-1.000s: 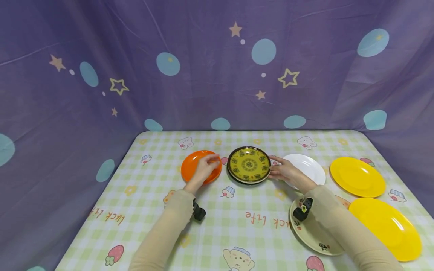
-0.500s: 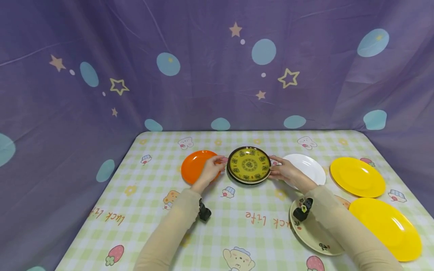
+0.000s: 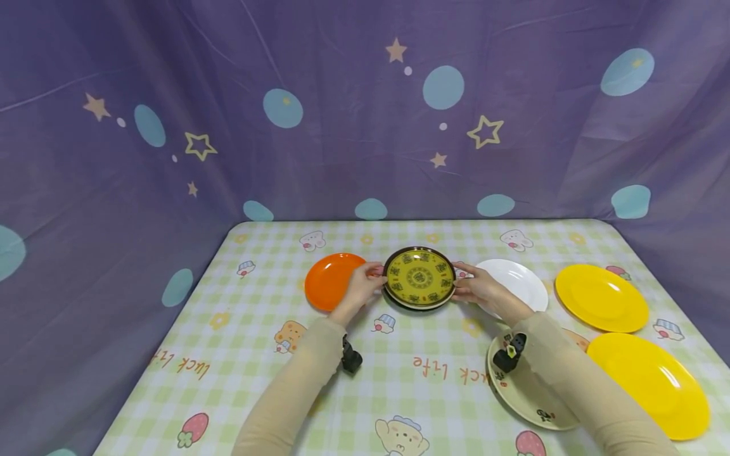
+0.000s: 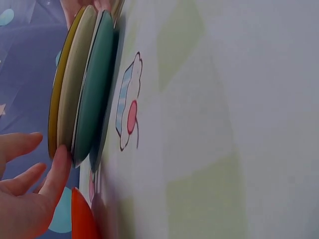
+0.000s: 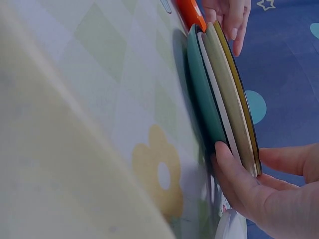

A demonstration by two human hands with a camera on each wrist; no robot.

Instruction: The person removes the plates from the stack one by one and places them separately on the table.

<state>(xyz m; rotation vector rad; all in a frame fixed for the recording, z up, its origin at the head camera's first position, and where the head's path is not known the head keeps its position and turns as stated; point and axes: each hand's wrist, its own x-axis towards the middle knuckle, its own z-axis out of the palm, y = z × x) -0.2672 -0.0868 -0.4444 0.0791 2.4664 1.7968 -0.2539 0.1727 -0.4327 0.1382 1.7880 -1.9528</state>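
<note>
A stack of plates (image 3: 419, 277) sits mid-table, topped by a yellow plate with a dark pattern. Edge-on in the left wrist view, the stack (image 4: 84, 94) shows a yellow, a beige and a teal plate. My left hand (image 3: 373, 278) is at its left rim: the thumb (image 4: 57, 172) touches the edge and the fingers stay straight above the top plate. My right hand (image 3: 461, 285) pinches the right rim, thumb (image 5: 232, 172) under the stack (image 5: 224, 99) and fingers over it.
An orange plate (image 3: 329, 280) lies just left of the stack and a white plate (image 3: 519, 282) just right. Two yellow plates (image 3: 601, 296) (image 3: 650, 380) and a beige plate (image 3: 521, 396) fill the right side. A purple cloth backdrop (image 3: 365, 126) rises behind the table.
My left hand has moved right, off the orange plate, to the stack's left rim. The right hand and the stack have stayed put.
</note>
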